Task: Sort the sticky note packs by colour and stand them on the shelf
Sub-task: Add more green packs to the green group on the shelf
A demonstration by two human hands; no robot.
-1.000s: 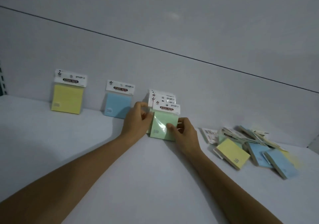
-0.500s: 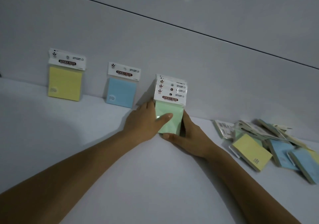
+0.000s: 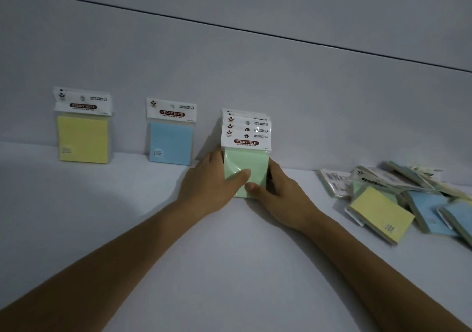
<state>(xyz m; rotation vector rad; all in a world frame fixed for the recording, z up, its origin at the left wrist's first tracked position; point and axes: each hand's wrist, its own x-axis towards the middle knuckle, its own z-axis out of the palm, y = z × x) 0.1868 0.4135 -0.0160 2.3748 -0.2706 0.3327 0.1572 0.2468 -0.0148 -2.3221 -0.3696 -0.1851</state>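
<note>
Head view, left to right: yellow pack and blue pack lean upright against the back wall, one colour each. Left hand and right hand clasp the green stack from both sides, squaring it upright. Unsorted pile lies flat, right.
</note>
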